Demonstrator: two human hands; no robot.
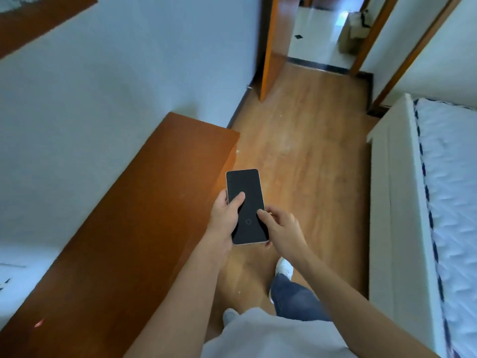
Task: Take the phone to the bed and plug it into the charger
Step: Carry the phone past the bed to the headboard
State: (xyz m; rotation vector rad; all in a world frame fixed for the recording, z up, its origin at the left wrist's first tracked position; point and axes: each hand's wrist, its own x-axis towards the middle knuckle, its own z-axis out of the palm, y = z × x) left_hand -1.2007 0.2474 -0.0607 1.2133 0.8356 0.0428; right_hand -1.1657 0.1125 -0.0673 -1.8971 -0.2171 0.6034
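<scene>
A phone [246,192] with a dark screen and a pale edge is held flat in front of me, over the wooden floor. My left hand [224,220] grips it from the left, thumb lying on the screen. My right hand [282,229] touches its right edge, with a fingertip on the lower screen. The bed [449,202] runs along the right side, a white quilted mattress in a white frame. No charger shows.
A long brown wooden cabinet [124,241] stands along the white wall on the left. The wooden floor [304,140] forms an aisle between cabinet and bed. An open wooden door [273,47] leads to a tiled hallway ahead. My leg and white shoe [284,268] show below.
</scene>
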